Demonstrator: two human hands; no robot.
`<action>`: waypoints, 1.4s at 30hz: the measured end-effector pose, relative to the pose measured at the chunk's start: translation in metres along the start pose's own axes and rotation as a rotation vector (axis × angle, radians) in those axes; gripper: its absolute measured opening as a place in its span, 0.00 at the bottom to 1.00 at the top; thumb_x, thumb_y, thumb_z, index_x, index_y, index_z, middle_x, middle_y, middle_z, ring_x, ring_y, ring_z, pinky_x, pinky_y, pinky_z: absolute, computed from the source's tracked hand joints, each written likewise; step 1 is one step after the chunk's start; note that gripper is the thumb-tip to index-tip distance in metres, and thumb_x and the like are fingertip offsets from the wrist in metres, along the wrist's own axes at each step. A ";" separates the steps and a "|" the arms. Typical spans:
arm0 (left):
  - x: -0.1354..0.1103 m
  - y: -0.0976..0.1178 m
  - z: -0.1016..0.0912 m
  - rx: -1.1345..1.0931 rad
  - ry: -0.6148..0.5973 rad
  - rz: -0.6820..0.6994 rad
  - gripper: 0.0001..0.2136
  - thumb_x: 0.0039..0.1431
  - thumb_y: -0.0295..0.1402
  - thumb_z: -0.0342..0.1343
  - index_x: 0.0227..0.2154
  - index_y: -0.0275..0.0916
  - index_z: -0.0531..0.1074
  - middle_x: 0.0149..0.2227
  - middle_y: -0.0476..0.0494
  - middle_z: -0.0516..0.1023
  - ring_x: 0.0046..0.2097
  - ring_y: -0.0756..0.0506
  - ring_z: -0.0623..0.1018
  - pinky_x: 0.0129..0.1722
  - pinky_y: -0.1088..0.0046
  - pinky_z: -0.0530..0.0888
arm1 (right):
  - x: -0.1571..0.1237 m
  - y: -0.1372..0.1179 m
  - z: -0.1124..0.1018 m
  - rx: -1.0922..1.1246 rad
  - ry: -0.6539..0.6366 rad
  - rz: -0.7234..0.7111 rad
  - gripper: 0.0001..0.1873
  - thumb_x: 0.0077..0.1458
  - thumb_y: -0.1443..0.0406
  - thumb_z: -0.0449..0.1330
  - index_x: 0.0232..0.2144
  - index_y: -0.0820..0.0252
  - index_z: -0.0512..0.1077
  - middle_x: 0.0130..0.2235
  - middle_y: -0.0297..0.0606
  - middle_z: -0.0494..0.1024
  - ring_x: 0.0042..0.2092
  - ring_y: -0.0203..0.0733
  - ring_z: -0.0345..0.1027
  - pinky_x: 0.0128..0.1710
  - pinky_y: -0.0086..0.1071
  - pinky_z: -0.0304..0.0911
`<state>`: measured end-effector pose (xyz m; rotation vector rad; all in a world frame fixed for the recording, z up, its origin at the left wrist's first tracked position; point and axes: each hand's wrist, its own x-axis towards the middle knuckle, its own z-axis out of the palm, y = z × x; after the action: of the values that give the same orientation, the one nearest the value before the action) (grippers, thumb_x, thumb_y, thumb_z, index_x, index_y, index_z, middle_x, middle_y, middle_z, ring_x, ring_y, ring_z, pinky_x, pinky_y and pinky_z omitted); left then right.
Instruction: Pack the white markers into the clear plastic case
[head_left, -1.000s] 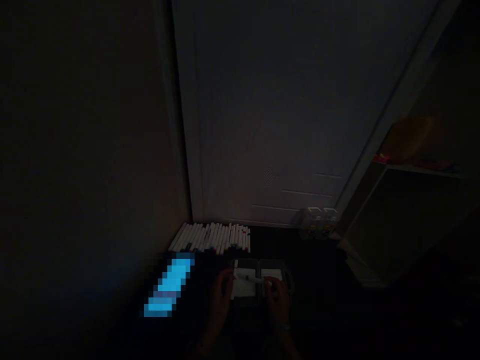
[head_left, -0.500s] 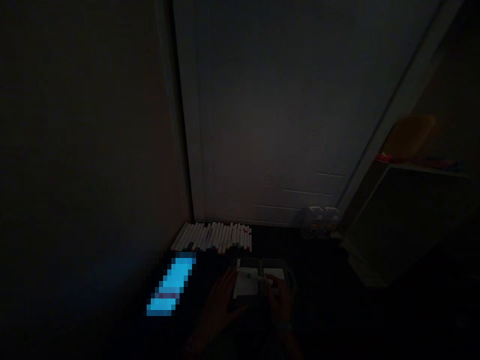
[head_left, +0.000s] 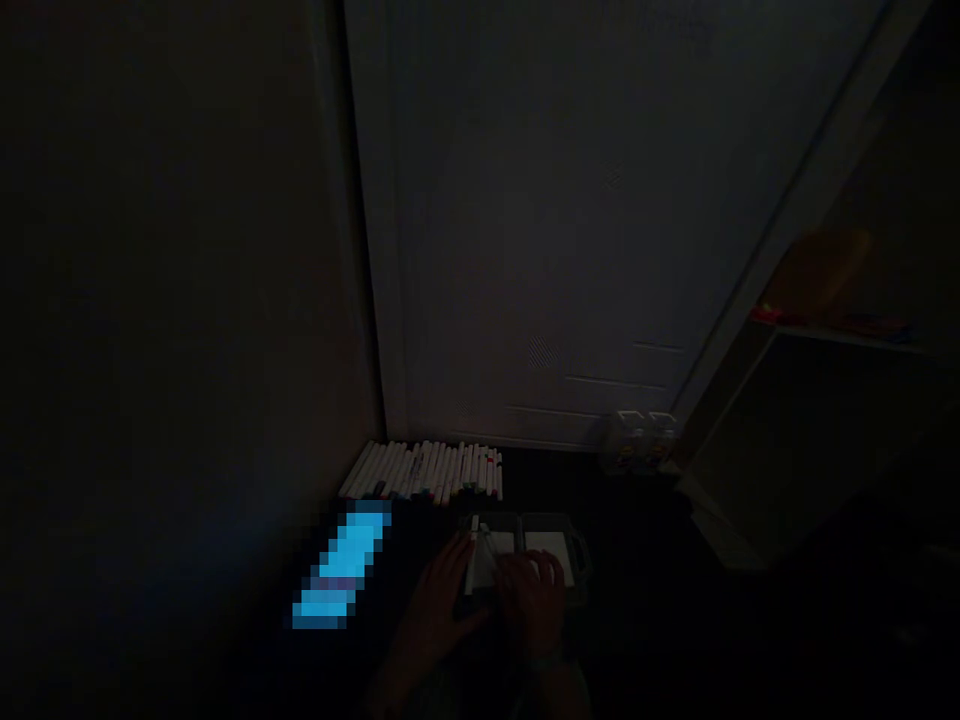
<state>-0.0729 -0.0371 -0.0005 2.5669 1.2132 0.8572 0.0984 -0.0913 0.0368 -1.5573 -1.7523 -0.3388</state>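
On the dark surface [head_left: 637, 510], a white marker [head_left: 473, 562] lies in the left compartment of a two-part plastic case [head_left: 547, 522]. The left hand [head_left: 439, 602], fingers spread, sits just beside it; the right hand [head_left: 534, 595] curls over the case, gripping something or not, I cannot tell. A row of white markers [head_left: 424, 472] lies beyond, near the door [head_left: 525, 250]

Our left hand [head_left: 439, 612] and right hand [head_left: 536, 600], close together
The left reaches forward, angled inward; the right curls downward just beside it.
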 end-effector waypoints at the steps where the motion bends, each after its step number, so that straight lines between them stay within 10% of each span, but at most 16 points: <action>1: 0.000 0.000 0.000 -0.002 0.001 0.004 0.35 0.50 0.44 0.54 0.60 0.44 0.47 0.62 0.42 0.54 0.62 0.39 0.55 0.57 0.59 0.60 | -0.002 -0.002 0.002 0.001 -0.017 -0.016 0.13 0.55 0.65 0.56 0.43 0.44 0.70 0.39 0.31 0.77 0.43 0.46 0.66 0.48 0.47 0.52; 42: 0.004 0.001 -0.005 0.086 -0.064 0.056 0.34 0.51 0.41 0.54 0.60 0.48 0.47 0.63 0.44 0.50 0.62 0.38 0.53 0.56 0.58 0.60 | -0.015 -0.020 0.008 0.205 -0.128 0.021 0.16 0.56 0.67 0.53 0.46 0.49 0.70 0.42 0.32 0.77 0.45 0.44 0.65 0.46 0.41 0.56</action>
<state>-0.0735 -0.0354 0.0055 2.6862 1.1905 0.7423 0.0771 -0.1015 0.0272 -1.4758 -1.8048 -0.0469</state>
